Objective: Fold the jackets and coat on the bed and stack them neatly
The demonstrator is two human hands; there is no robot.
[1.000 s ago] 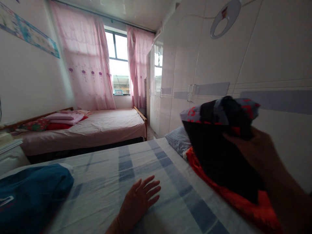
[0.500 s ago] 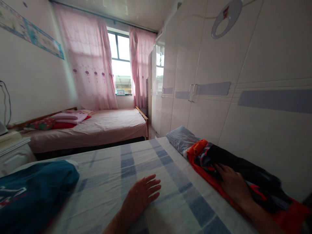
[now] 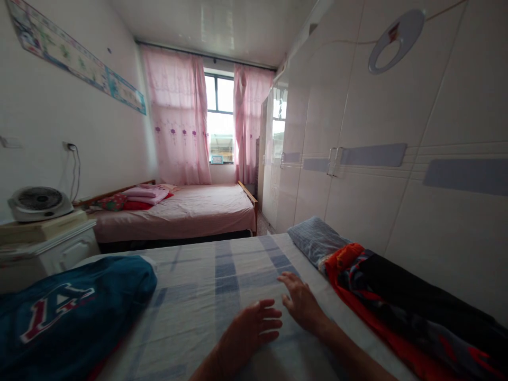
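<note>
My left hand [image 3: 254,324] is over the blue-and-white checked sheet [image 3: 186,309], fingers spread and nothing in them. Just to its right, my right hand [image 3: 300,300] reaches over the same sheet with its fingers apart, also holding nothing. Along the right edge of the bed lies a pile of folded clothes, with black cloth [image 3: 420,296] on top and orange-red cloth [image 3: 345,256] showing at its end and side. A grey-blue checked pillow [image 3: 315,237] touches the far end of the pile. At the left lies a teal garment [image 3: 119,288] with a large letter print.
White wardrobe doors [image 3: 365,211] line the right side. Beyond the near bed stands a second bed [image 3: 198,211] with a pink sheet and folded bedding [image 3: 146,196]. A fan [image 3: 42,202] sits on the white cabinet [image 3: 73,246] at the left.
My right hand has left the clothes pile and moved left, close beside my left hand. The view has swung left, so the fan and more of the teal garment now show.
</note>
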